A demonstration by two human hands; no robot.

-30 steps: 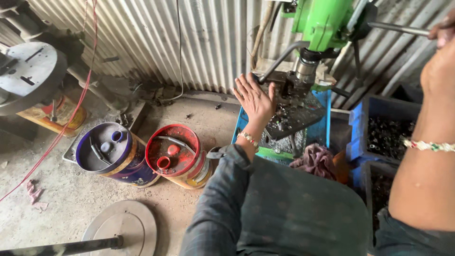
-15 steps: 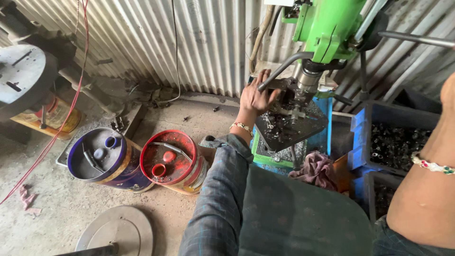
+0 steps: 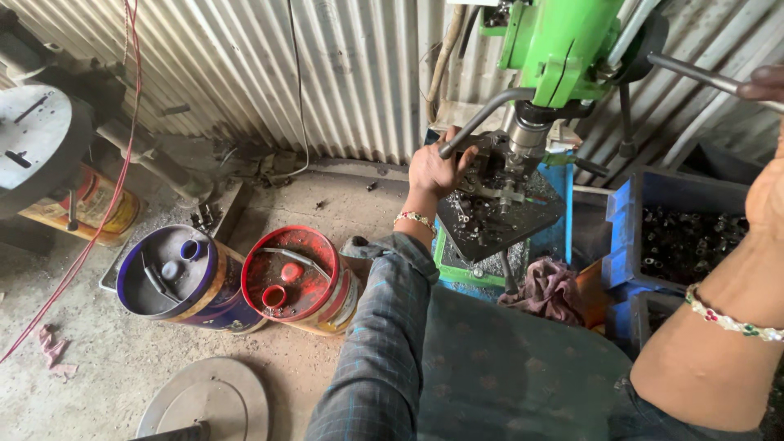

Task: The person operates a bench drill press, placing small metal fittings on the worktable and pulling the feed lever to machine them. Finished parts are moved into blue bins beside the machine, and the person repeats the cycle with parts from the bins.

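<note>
Fabric of a dark patterned lap (image 3: 523, 367) fills the near foreground, with a plaid sleeve (image 3: 376, 343) running up from it to the left hand (image 3: 437, 170). A beaded bracelet circles that wrist. The left hand rests at the left edge of the dark drill table (image 3: 498, 216), fingers curled around the small metal workpiece (image 3: 488, 167) and pressing it in place just beside the chuck (image 3: 527, 139); the piece lies between the fingertips and the spindle, partly hidden by the hand. Metal chips litter the plate. Further right, the raised right forearm ends at the right hand (image 3: 768, 82), whose fingers close on the end of the feed lever (image 3: 694, 75) at the picture's edge. Blue crates (image 3: 645, 196) of small dark parts stand beneath that arm, near a crumpled rag (image 3: 551, 294). On the floor to the left sit a red-topped drum (image 3: 290, 278) and a purple-topped drum (image 3: 167, 273), with corrugated sheet wall (image 3: 327, 73) behind. Half a second earlier the left hand sat at the same spot with the fingers curled; a second ago it was open, palm spread, above the table.
</note>
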